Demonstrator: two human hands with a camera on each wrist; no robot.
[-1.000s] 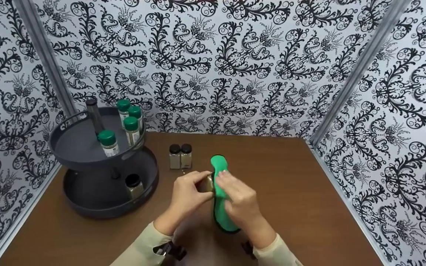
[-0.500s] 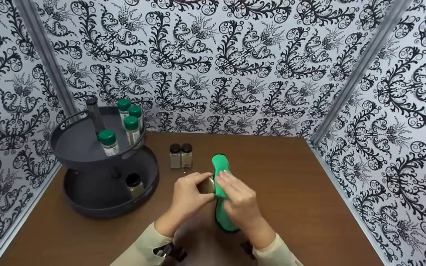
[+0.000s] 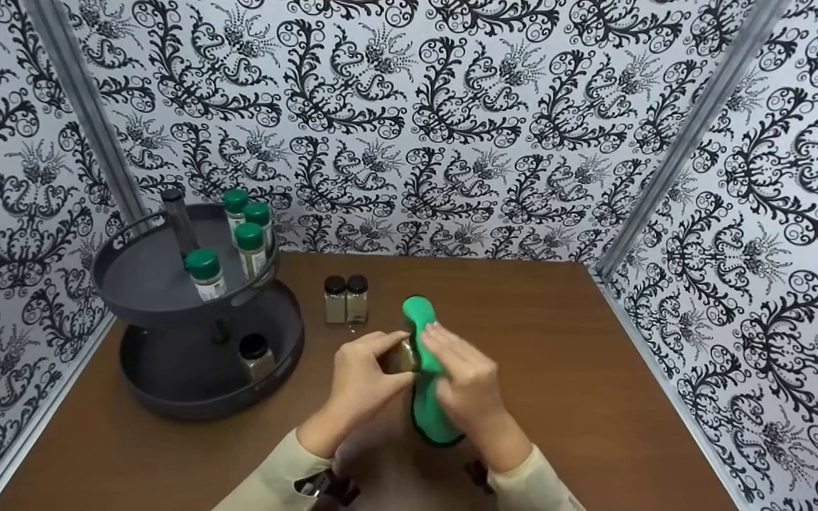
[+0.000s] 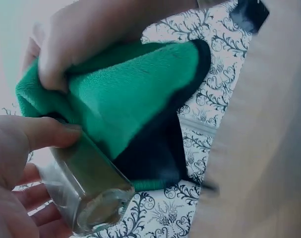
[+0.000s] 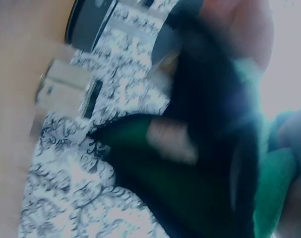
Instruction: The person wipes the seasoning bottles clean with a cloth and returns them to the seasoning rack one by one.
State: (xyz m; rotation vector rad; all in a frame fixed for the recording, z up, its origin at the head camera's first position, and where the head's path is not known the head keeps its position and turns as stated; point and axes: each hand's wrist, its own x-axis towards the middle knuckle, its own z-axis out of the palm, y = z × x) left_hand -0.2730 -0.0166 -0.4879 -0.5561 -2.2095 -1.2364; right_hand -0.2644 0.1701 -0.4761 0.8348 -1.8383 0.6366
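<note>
My left hand grips a square glass spice jar between thumb and fingers, with its clear base facing out in the left wrist view. Brownish contents show through the glass. Against the jar's other end lies a green plush cloth with black edging, which hides that end. The right hand holds this cloth, its fingers bunching the fabric in the left wrist view. Folds of the cloth hang down, blurred in the right wrist view.
Two black-capped spice jars stand side by side beyond my left hand. At left is a two-tier dark grey tray. Several green-capped bottles and a tall dark grinder stand on top; a black-capped jar stands below.
The right hand has shifted slightly right and up with the cloth, whose folds have changed shape. The left hand with the jar stays nearly in place.
</note>
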